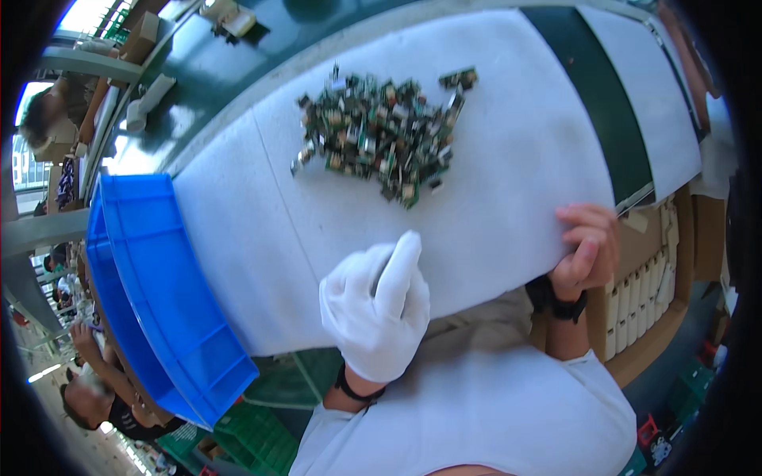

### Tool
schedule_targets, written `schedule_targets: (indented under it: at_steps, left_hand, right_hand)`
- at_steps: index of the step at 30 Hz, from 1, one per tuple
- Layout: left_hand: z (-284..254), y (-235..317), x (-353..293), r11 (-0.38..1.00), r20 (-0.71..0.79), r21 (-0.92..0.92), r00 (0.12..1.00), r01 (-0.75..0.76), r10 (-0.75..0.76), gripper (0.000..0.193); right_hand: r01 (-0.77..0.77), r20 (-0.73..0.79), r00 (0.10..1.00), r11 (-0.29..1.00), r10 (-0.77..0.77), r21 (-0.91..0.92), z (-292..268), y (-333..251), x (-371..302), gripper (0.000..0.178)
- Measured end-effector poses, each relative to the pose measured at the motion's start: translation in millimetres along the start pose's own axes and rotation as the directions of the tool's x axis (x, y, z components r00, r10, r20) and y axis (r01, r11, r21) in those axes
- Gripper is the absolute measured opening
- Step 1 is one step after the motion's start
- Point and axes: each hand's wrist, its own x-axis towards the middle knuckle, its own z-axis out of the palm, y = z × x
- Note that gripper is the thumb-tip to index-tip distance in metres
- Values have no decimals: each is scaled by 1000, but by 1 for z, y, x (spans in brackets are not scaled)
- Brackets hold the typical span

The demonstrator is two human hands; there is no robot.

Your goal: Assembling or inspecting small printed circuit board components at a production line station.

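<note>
My left hand (pixel 377 309), in a white glove, is raised over the near edge of the white tabletop (pixel 508 143). Its fingers are folded and pressed together, and whatever they may hold is hidden. At the table's right edge, my bare right hand (pixel 587 250) rests with loosely bent fingers and the thumb apart; nothing shows in it. Beyond both hands lies a heap of small green circuit boards (pixel 381 131) with metal connectors. A few boards (pixel 458 78) sit at the heap's far right corner.
A blue plastic bin (pixel 163 293) stands against the table's left end. To the right, an open cardboard box (pixel 643 309) holds rows of white pieces. A dark green strip (pixel 595 95) crosses the right side. Another person (pixel 103 397) is at the far left.
</note>
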Motion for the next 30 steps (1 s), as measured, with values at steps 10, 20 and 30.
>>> schedule_targets:
  at_steps: [10, 20, 30]
  left_hand:
    - [-3, 2, -1, 1000, -8, -15, 1000, 5, -5, 42]
    - [-3, 0, -3, 999, -84, -35, 996, -26, 23, 45]
    - [-2, -1, -10, 998, -106, -18, 993, -56, 54, 43]
  right_hand:
    - [4, 13, 1000, 1000, -4, 4, 4, -3, 0, 31]
    - [-56, 41, 998, 998, 57, -9, -1, -11, 5, 27]
    - [-193, 125, 973, 981, 194, -24, -4, -22, 17, 22]
